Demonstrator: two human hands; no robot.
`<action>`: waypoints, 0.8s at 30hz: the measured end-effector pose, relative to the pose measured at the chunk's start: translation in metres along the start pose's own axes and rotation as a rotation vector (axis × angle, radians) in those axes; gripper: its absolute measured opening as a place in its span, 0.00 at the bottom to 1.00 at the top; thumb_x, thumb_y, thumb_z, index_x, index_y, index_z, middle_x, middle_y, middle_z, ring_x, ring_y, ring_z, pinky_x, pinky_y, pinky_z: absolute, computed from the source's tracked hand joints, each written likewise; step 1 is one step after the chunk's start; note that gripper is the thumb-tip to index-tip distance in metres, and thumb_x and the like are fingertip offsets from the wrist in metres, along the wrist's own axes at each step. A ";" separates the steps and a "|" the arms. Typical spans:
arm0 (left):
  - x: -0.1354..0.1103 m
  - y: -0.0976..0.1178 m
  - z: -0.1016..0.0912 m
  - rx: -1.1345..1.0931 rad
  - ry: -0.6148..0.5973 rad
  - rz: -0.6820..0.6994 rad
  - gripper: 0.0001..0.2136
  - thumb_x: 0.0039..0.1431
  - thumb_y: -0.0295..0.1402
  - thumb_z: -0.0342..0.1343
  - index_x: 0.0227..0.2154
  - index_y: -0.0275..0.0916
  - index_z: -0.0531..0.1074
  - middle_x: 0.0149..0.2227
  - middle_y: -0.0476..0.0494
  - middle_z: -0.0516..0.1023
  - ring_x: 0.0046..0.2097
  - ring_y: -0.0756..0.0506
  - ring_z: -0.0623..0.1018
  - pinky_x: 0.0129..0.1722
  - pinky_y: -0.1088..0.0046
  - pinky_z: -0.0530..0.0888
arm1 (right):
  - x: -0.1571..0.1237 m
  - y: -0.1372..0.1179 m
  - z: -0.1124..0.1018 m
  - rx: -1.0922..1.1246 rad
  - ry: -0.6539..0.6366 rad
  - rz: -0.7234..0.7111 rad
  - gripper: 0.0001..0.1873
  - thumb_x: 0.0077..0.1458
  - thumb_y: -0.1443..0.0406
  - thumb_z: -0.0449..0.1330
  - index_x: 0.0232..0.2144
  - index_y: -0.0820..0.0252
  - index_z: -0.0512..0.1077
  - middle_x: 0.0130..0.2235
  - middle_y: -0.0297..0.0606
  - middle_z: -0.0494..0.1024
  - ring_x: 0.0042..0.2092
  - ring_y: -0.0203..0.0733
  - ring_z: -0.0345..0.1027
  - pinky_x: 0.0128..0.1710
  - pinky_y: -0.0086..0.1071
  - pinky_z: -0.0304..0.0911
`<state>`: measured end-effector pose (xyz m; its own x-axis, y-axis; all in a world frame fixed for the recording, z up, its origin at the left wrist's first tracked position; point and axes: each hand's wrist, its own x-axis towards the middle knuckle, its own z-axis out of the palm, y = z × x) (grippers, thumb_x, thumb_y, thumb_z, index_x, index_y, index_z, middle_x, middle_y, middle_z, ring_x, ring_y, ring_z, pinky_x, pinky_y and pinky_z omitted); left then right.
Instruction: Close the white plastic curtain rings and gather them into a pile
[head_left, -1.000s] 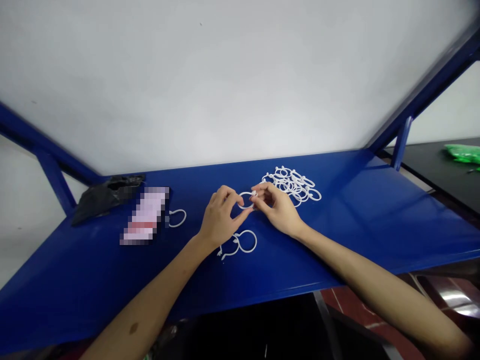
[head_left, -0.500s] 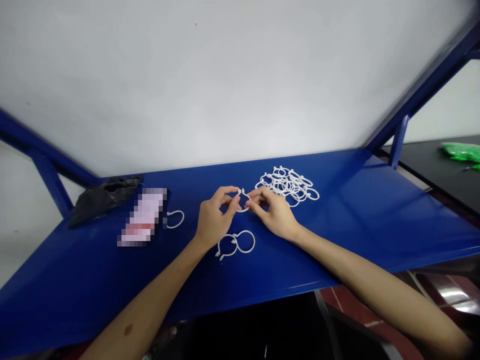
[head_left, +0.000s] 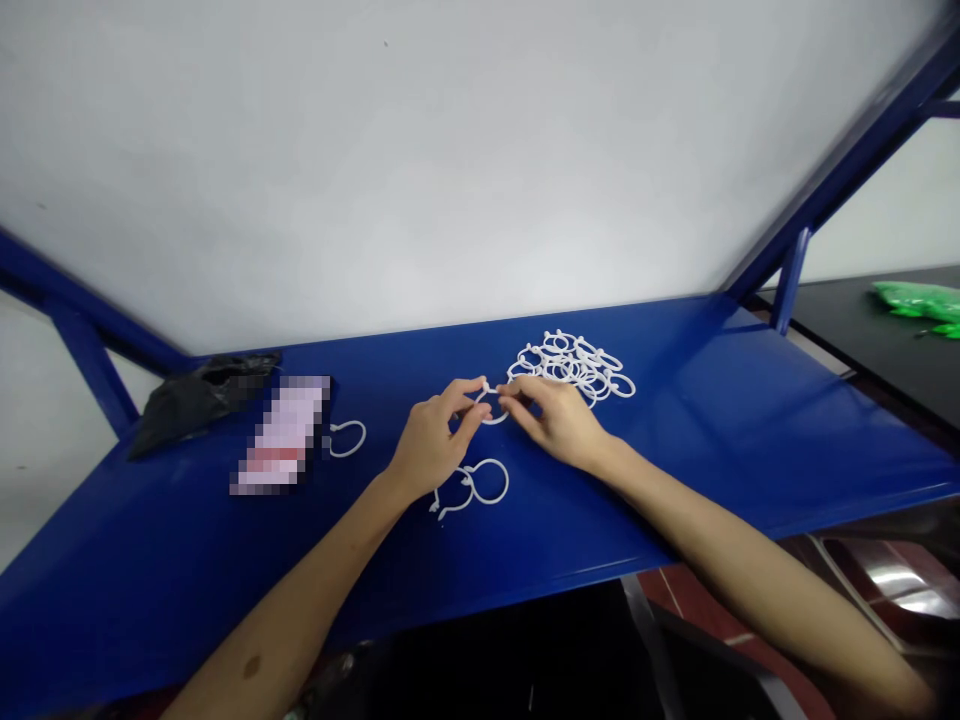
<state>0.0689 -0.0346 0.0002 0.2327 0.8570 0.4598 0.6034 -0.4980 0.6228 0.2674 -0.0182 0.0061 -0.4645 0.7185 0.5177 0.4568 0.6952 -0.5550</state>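
Observation:
My left hand (head_left: 431,443) and my right hand (head_left: 553,420) meet above the blue table (head_left: 712,440), both pinching one white plastic ring (head_left: 491,408) between fingertips. The ring hangs just over the table top, partly hidden by my fingers. Right below my hands lie two joined white rings (head_left: 471,489) flat on the table. A pile of several white rings (head_left: 576,366) sits just beyond my right hand.
A single white ring (head_left: 347,438) lies to the left, beside a blurred pink-white packet (head_left: 283,434). A black bag (head_left: 196,395) rests at the back left. A white wall rises behind the table. A green item (head_left: 919,300) lies on a black surface at far right.
My hands have kept hold of the white ring, shifting their fingertips around it and moving slightly right. The two joined rings and the pile have stayed in place.

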 end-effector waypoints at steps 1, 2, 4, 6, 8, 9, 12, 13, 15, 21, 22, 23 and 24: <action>0.001 -0.001 0.000 -0.004 -0.033 -0.021 0.12 0.68 0.37 0.52 0.52 0.43 0.71 0.33 0.52 0.84 0.33 0.48 0.81 0.38 0.70 0.75 | 0.003 0.001 -0.005 -0.045 0.002 0.008 0.10 0.67 0.65 0.53 0.34 0.58 0.71 0.36 0.39 0.80 0.34 0.37 0.74 0.35 0.31 0.67; 0.002 -0.002 -0.001 -0.004 -0.071 -0.040 0.14 0.68 0.38 0.52 0.54 0.44 0.70 0.35 0.51 0.84 0.35 0.48 0.81 0.39 0.69 0.75 | 0.006 0.002 -0.011 -0.107 0.012 0.016 0.10 0.66 0.65 0.53 0.35 0.58 0.73 0.36 0.40 0.80 0.35 0.38 0.74 0.35 0.32 0.67; 0.004 -0.004 -0.003 0.013 -0.164 -0.058 0.17 0.67 0.41 0.54 0.56 0.45 0.69 0.40 0.49 0.83 0.39 0.46 0.80 0.44 0.66 0.75 | 0.012 0.008 -0.029 -0.261 0.044 0.037 0.10 0.65 0.65 0.53 0.36 0.58 0.75 0.38 0.42 0.79 0.38 0.41 0.73 0.38 0.35 0.67; 0.004 -0.005 -0.008 0.045 -0.284 -0.036 0.18 0.64 0.43 0.56 0.55 0.47 0.71 0.45 0.48 0.81 0.44 0.45 0.79 0.49 0.62 0.73 | 0.015 0.018 -0.050 -0.388 0.072 0.087 0.10 0.63 0.65 0.55 0.35 0.59 0.77 0.40 0.44 0.78 0.40 0.44 0.73 0.40 0.37 0.67; 0.005 -0.004 -0.016 0.068 -0.437 0.000 0.17 0.62 0.46 0.58 0.52 0.47 0.73 0.47 0.48 0.79 0.48 0.43 0.77 0.55 0.58 0.70 | 0.016 0.028 -0.073 -0.433 0.030 0.149 0.10 0.62 0.66 0.56 0.35 0.59 0.78 0.40 0.45 0.79 0.39 0.44 0.73 0.39 0.38 0.67; 0.005 -0.002 -0.019 0.074 -0.513 0.010 0.17 0.61 0.46 0.59 0.50 0.47 0.74 0.48 0.48 0.78 0.50 0.43 0.76 0.57 0.57 0.68 | 0.015 0.033 -0.084 -0.429 -0.013 0.174 0.10 0.62 0.66 0.56 0.35 0.59 0.78 0.40 0.44 0.79 0.37 0.43 0.73 0.39 0.37 0.67; 0.006 0.004 -0.025 0.079 -0.680 -0.001 0.15 0.60 0.45 0.60 0.47 0.47 0.76 0.48 0.47 0.77 0.51 0.42 0.75 0.57 0.57 0.66 | 0.009 0.046 -0.108 -0.394 -0.139 0.249 0.08 0.59 0.67 0.58 0.34 0.58 0.79 0.38 0.40 0.80 0.36 0.40 0.73 0.38 0.35 0.67; 0.006 0.004 -0.025 0.078 -0.704 -0.001 0.13 0.60 0.44 0.60 0.45 0.46 0.77 0.47 0.47 0.77 0.49 0.42 0.75 0.56 0.57 0.67 | 0.007 0.050 -0.114 -0.381 -0.174 0.273 0.08 0.59 0.67 0.58 0.33 0.57 0.79 0.37 0.39 0.80 0.36 0.40 0.74 0.37 0.35 0.67; 0.006 0.004 -0.022 0.066 -0.697 0.024 0.08 0.62 0.39 0.58 0.40 0.45 0.77 0.42 0.47 0.78 0.44 0.44 0.75 0.53 0.59 0.68 | 0.001 0.058 -0.121 -0.351 -0.234 0.318 0.08 0.57 0.66 0.59 0.32 0.56 0.79 0.36 0.37 0.81 0.35 0.40 0.74 0.36 0.34 0.67; 0.007 -0.005 -0.014 0.065 -0.548 0.046 0.06 0.62 0.33 0.55 0.30 0.43 0.74 0.34 0.48 0.78 0.39 0.44 0.75 0.41 0.66 0.70 | -0.010 0.086 -0.122 -0.321 -0.307 0.334 0.07 0.53 0.66 0.63 0.30 0.53 0.82 0.33 0.36 0.82 0.32 0.39 0.73 0.33 0.35 0.67; 0.008 -0.005 -0.013 0.067 -0.517 0.037 0.05 0.62 0.33 0.56 0.30 0.43 0.74 0.33 0.48 0.78 0.38 0.45 0.75 0.39 0.67 0.70 | -0.010 0.088 -0.121 -0.333 -0.309 0.333 0.07 0.52 0.66 0.63 0.30 0.53 0.82 0.33 0.36 0.82 0.31 0.39 0.73 0.33 0.35 0.67; 0.008 -0.006 -0.013 0.070 -0.488 0.029 0.05 0.61 0.33 0.56 0.30 0.43 0.74 0.32 0.48 0.77 0.37 0.45 0.75 0.37 0.68 0.70 | -0.010 0.089 -0.120 -0.347 -0.312 0.342 0.07 0.52 0.67 0.63 0.30 0.54 0.82 0.32 0.36 0.81 0.31 0.39 0.73 0.33 0.35 0.66; 0.008 -0.007 -0.013 0.075 -0.462 0.019 0.04 0.61 0.32 0.56 0.30 0.43 0.74 0.31 0.48 0.77 0.35 0.46 0.75 0.35 0.69 0.69 | -0.009 0.089 -0.119 -0.361 -0.313 0.360 0.07 0.51 0.68 0.63 0.30 0.54 0.82 0.31 0.36 0.81 0.30 0.39 0.72 0.33 0.36 0.66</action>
<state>0.0567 -0.0259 0.0080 0.5493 0.8255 0.1298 0.6454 -0.5178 0.5616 0.4032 0.0399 0.0294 -0.4095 0.9077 0.0912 0.8305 0.4123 -0.3746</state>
